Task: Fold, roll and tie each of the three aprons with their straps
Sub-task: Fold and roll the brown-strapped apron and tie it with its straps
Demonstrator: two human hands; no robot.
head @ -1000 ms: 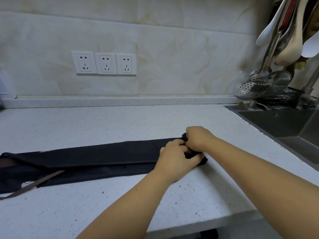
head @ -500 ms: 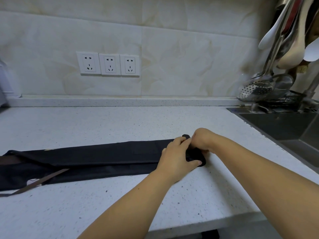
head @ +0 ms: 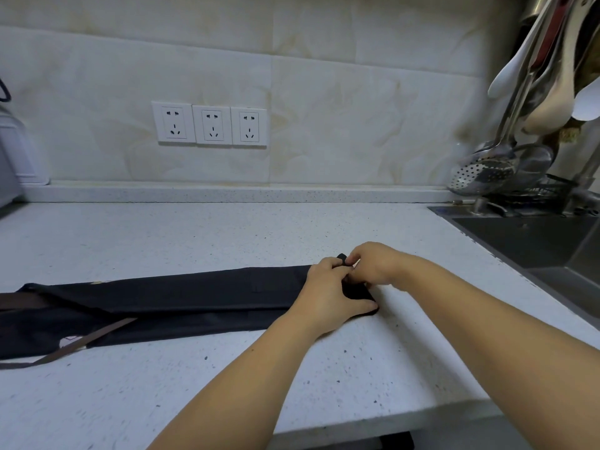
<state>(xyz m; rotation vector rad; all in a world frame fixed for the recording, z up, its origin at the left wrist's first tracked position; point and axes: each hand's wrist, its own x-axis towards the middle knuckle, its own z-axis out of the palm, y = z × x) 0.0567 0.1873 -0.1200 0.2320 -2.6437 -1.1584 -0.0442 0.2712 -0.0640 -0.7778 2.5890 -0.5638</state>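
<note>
White speckled stone worktop [head: 227, 384] fills most of the view. Dark steel sink [head: 535, 245] is set into it at the right edge; all places below are taken from this sink.

Cream marble-look tiled wall [head: 324, 108] runs behind the sink and away to its left.

Black fabric apron [head: 178, 297], folded into a long narrow band, lies flat on the worktop left of the sink. Its nearer end stops short of the sink rim; its far end runs off the picture's edge, well away from the sink.

Cluster of hanging kitchen utensils [head: 532, 92], white, cream and steel, sits above the sink's back corner, a perforated steel skimmer lowest.

Left hand [head: 328, 297] covers the apron's sink-side end, fingers curled over the cloth, thumb along the near edge. Right hand [head: 376, 264], closer to the sink, touches the left and pinches the same end's back corner.

Three white wall sockets [head: 212, 125] sit in a row, far left of the sink.

Thin brown strap [head: 81, 344] trails from the apron's far end.
</note>
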